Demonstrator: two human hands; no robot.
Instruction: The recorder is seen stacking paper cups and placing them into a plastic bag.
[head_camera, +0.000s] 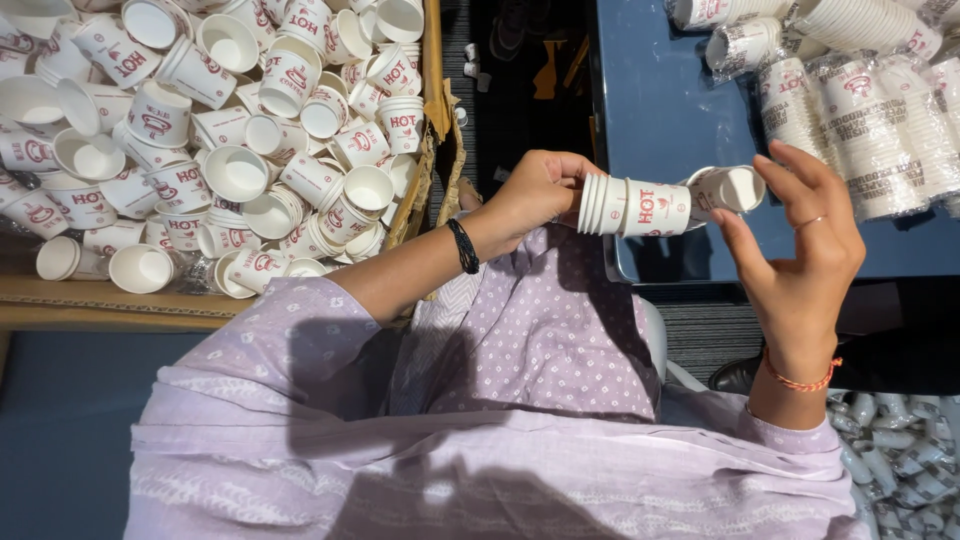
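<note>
My left hand (535, 190), with a black band on its wrist, grips the end of a short sideways stack of white paper cups (635, 206) with red print. My right hand (800, 260), with a ring and a red thread bracelet, has its thumb and fingertips on a single tilted paper cup (728, 188) at the stack's other end. The cup touches the stack, its open mouth facing right. Both hands are held above my lap, over the near edge of a blue table (660, 110).
A cardboard box (100, 300) at the left holds several loose paper cups (230, 110). Plastic-wrapped sleeves of cups (870, 110) lie on the blue table at the upper right. More wrapped items (900, 460) sit at the lower right, near a dark shoe (738, 375).
</note>
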